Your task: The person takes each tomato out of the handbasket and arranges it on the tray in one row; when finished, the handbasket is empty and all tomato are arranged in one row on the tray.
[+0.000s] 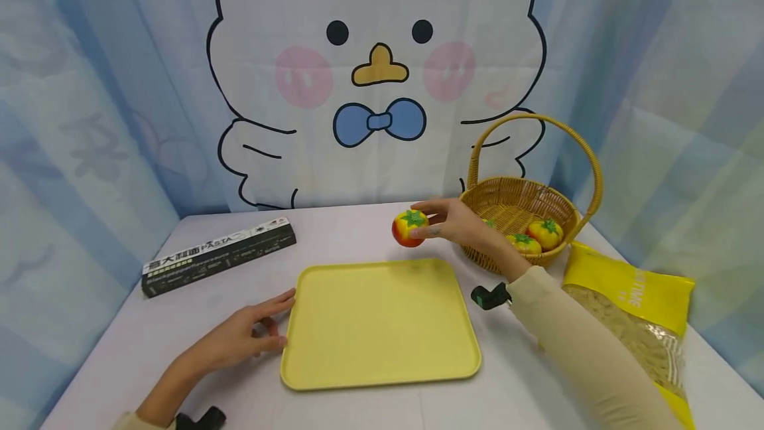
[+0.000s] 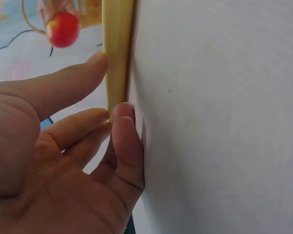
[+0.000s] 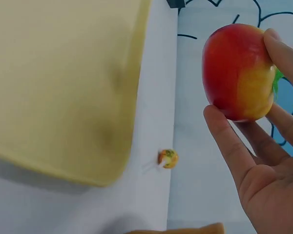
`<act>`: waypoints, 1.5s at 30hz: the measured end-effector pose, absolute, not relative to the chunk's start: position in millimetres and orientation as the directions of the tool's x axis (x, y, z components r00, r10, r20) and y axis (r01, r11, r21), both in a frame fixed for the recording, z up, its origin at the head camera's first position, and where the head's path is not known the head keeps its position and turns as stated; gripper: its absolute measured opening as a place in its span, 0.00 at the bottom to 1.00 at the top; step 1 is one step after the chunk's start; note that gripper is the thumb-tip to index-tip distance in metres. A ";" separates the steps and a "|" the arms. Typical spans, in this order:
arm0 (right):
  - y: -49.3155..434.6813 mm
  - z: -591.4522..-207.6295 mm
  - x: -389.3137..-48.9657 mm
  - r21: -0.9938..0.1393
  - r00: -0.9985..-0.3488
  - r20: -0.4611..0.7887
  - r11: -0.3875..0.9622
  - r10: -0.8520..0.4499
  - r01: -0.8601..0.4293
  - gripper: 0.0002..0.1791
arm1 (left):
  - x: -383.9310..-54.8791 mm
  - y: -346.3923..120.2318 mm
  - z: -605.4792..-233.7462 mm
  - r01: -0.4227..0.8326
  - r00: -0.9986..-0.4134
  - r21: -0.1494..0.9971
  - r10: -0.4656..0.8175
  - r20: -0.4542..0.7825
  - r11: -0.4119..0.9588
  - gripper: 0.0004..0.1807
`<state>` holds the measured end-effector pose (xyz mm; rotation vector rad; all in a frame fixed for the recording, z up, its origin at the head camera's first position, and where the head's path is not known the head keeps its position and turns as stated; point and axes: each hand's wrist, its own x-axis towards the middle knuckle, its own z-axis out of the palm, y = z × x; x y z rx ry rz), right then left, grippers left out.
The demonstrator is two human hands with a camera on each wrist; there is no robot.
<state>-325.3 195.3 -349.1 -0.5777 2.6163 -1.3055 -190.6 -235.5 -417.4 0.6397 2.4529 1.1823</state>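
My right hand (image 1: 456, 221) holds a red and yellow toy tomato (image 1: 410, 227) with a green leafy top, raised beyond the tray's far edge. In the right wrist view, thumb and fingertips grip the tomato (image 3: 239, 73) around its sides. My left hand (image 1: 239, 334) touches the left rim of the yellow tray (image 1: 382, 327), which lies flat on the table. The left wrist view shows the thumb and fingertips against the tray's edge (image 2: 117, 53). Right of the right hand stands a wicker basket (image 1: 564, 201) with several similar tomatoes (image 1: 546, 233) inside.
A dark pasta box (image 1: 221, 257) lies at the back left. The yellow bag (image 1: 633, 284) with a see-through window lies right of the basket, partly behind the right sleeve. A small round fruit (image 3: 167, 158) shows past the tray in the right wrist view. A printed curtain (image 1: 376, 171) hangs behind.
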 end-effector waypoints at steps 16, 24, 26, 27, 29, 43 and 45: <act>128.9 -378.0 -323.4 -0.806 -0.851 0.023 0.494 -0.525 -0.327 0.35 | -188.9 -236.8 -417.2 0.290 -0.849 0.772 0.524 -0.065 0.566 0.44; 94.5 -386.0 -320.5 -0.791 -0.786 0.043 0.460 -0.616 -0.404 0.33 | -190.3 -239.0 -419.2 0.261 -0.861 0.768 0.501 -0.090 0.585 0.43; 87.4 -387.9 -319.7 -0.797 -0.776 0.040 0.449 -0.629 -0.405 0.32 | -190.4 -239.3 -419.4 0.258 -0.862 0.767 0.498 -0.092 0.588 0.43; 84.1 -389.0 -319.5 -0.799 -0.771 0.038 0.444 -0.635 -0.405 0.32 | -190.4 -239.4 -419.4 0.258 -0.863 0.765 0.497 -0.092 0.589 0.43; 78.0 -389.9 -318.3 -0.805 -0.763 0.035 0.434 -0.646 -0.405 0.32 | -190.5 -239.4 -419.3 0.258 -0.863 0.765 0.497 -0.092 0.590 0.43; 48.3 -395.2 -314.5 -0.792 -0.751 0.009 0.454 -0.661 -0.409 0.32 | -192.4 -236.9 -418.8 0.264 -0.858 0.756 0.503 -0.100 0.600 0.43; 45.7 -395.7 -313.6 -0.793 -0.750 0.004 0.455 -0.662 -0.405 0.33 | -192.0 -236.8 -418.6 0.261 -0.857 0.757 0.504 -0.103 0.599 0.43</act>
